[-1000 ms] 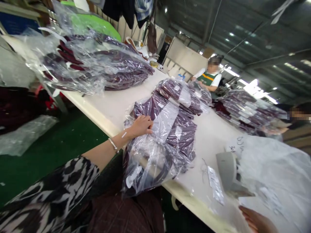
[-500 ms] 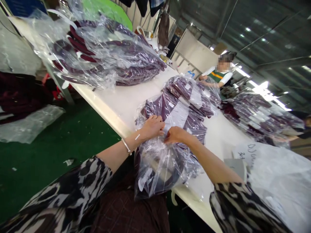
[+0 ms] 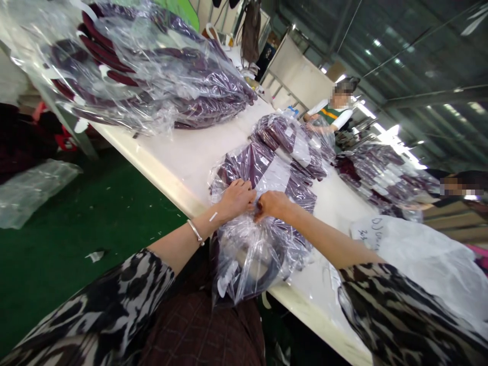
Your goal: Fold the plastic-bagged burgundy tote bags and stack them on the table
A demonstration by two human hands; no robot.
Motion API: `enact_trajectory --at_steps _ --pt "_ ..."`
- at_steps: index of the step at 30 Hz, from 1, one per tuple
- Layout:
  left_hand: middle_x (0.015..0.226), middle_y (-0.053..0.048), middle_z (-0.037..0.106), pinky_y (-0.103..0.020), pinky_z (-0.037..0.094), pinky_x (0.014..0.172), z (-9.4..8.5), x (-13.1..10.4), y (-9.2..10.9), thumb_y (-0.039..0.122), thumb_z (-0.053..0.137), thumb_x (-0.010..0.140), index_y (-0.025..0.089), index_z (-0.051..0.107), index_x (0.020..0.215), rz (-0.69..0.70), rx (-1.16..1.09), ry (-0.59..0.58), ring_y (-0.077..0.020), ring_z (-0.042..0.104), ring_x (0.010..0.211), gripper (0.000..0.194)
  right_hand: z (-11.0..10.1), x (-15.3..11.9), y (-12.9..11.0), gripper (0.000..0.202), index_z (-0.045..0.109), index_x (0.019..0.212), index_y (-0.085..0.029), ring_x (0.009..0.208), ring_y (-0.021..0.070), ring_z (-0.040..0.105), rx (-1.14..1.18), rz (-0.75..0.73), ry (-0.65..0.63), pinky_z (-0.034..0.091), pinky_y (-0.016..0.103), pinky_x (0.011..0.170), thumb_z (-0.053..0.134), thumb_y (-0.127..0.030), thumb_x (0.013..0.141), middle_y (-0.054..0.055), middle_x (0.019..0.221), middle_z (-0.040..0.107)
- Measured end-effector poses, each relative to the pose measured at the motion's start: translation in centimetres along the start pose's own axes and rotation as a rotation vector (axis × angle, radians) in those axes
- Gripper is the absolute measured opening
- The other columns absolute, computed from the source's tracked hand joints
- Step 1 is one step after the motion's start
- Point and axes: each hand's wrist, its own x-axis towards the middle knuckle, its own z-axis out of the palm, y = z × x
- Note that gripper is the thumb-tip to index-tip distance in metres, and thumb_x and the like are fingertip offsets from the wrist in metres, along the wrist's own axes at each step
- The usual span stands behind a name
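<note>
Clear plastic gathers in a bunch between my two hands, over a bagged dark maroon garment (image 3: 244, 165) at the table's near edge. My left hand (image 3: 239, 197) is closed on the plastic, its fingers curled and knuckles up. Close beside it on the right, my right hand (image 3: 271, 204) pinches the same bunch of plastic bag (image 3: 247, 254). Below the hands, the bag's loose part hangs over the table edge, with a white tag (image 3: 227, 279) showing through it. A pale sheet lies on the garment under the film.
A large pile of bagged maroon garments (image 3: 152, 71) covers the table's far left. More bagged garments (image 3: 381, 170) lie at the right, near white printed plastic (image 3: 415, 254). Across the table a person (image 3: 331, 114) handles a bag. The white table (image 3: 152, 157) has its edge before me.
The view has shifted slightly, moving the garment pile left and up. My hands stay close together on the plastic, and the gathered bunch looks a little tighter.
</note>
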Motion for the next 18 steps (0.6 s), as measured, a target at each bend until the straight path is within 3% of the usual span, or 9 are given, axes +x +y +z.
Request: enact_trajectory --at_steps 2,5,7,9,11,13,18 --pt "0.106 -0.007 0.063 -0.038 0.038 0.094 -0.1 0.0 0.0 0.034 0.077 0.084 0.021 0.068 0.087 -0.003 -0.011 0.001 -0.0260 0.053 0.105 0.017 1.0 -0.8 0.8 0.052 0.079 0.087 -0.023 0.092 0.0315 0.074 0.007 0.036 0.070 0.053 0.034 0.076 0.081 -0.072 0.069 0.011 0.089 0.078" --pt "0.104 -0.006 0.063 -0.038 0.038 0.095 -0.1 0.0 0.0 0.036 0.078 0.083 0.020 0.068 0.088 -0.005 -0.013 0.014 -0.0256 0.054 0.104 0.019 2.5 -1.9 3.1 0.053 0.075 0.099 -0.022 0.097 0.0284 0.072 0.150 0.057 0.221 0.052 0.035 0.086 0.082 -0.068 0.072 0.009 0.098 0.077" --pt "0.103 -0.006 0.062 -0.038 0.038 0.096 -0.1 0.0 0.0 0.038 0.078 0.084 0.020 0.068 0.088 -0.003 -0.007 0.015 -0.0257 0.054 0.104 0.021 3.1 -2.3 4.7 0.058 0.071 0.116 -0.021 0.111 0.0294 0.068 0.339 0.105 0.406 0.051 0.039 0.096 0.079 -0.063 0.078 0.012 0.117 0.074" --pt "0.103 -0.006 0.063 -0.038 0.039 0.096 -0.1 0.0 -0.1 0.039 0.078 0.083 0.020 0.069 0.088 -0.001 -0.009 0.009 -0.0257 0.055 0.104 0.021 3.5 -2.2 5.3 0.064 0.061 0.137 -0.019 0.130 0.0310 0.058 0.547 0.156 0.648 0.045 0.046 0.109 0.065 -0.064 0.090 0.016 0.140 0.063" --pt "0.104 -0.006 0.063 -0.038 0.039 0.096 -0.2 0.0 -0.1 0.038 0.078 0.083 0.020 0.069 0.089 -0.002 -0.015 0.005 -0.0253 0.055 0.103 0.021 4.3 -1.5 4.3 0.067 0.046 0.152 -0.019 0.146 0.0304 0.043 0.677 0.162 0.866 0.036 0.051 0.118 0.044 -0.063 0.101 0.017 0.156 0.048" --pt "0.104 -0.007 0.063 -0.039 0.041 0.095 -0.2 0.0 0.0 0.037 0.077 0.084 0.020 0.069 0.090 -0.006 -0.009 0.000 -0.0256 0.056 0.103 0.020 5.4 -0.4 1.9 0.066 0.036 0.159 -0.019 0.154 0.0291 0.029 0.680 0.162 0.965 0.027 0.054 0.123 0.032 -0.058 0.106 0.016 0.164 0.038" --pt "0.111 -0.012 0.065 -0.041 0.044 0.099 -0.4 0.0 0.4 0.031 0.071 0.086 0.016 0.070 0.101 -0.058 0.043 -0.014 -0.0288 0.058 0.109 0.022 8.2 2.6 -3.7 0.056 0.045 0.155 -0.018 0.157 0.0295 0.022 0.574 0.321 0.875 0.008 0.056 0.129 0.038 -0.046 0.108 0.014 0.165 0.038"
